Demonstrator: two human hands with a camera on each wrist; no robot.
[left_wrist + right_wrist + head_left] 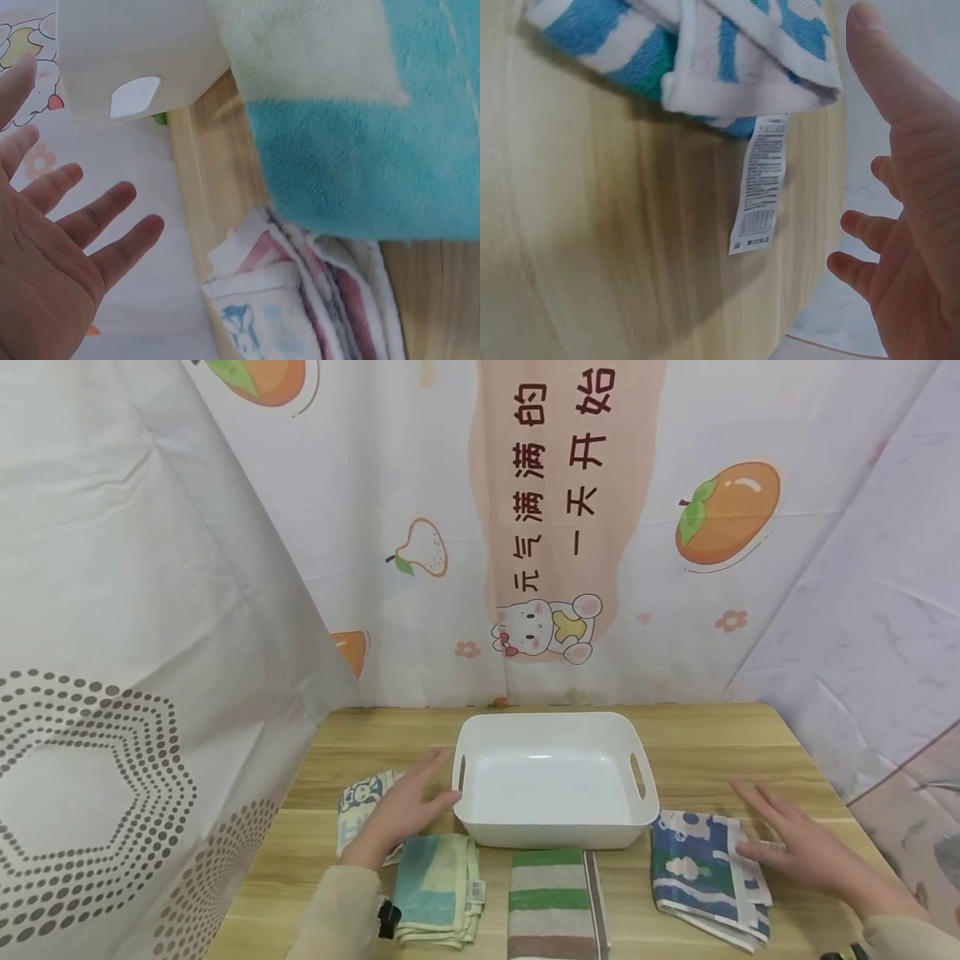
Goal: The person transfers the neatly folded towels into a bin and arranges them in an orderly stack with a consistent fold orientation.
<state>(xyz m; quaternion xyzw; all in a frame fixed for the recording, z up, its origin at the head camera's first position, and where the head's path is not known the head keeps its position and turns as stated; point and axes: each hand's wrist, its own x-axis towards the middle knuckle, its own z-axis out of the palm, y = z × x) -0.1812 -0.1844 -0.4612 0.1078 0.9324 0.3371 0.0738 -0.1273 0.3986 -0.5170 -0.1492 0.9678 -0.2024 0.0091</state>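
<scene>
My left hand (408, 806) hovers with fingers spread beside the left end of a white plastic basin (555, 837), above a folded cream towel with a blue print (363, 797). Just below that hand lies a folded teal and cream towel (431, 885), which also fills the upper right of the left wrist view. Over at the right, my right hand (802, 847) is held spread by a folded blue and white towel (693, 868). A printed label (759, 184) hangs from this towel in the right wrist view. Neither hand holds anything.
A green, grey and brown striped towel (551, 897) lies folded in front of the basin. Everything stands on a wooden table (697, 735), with a printed curtain (420, 635) behind it and cloth hanging at both sides.
</scene>
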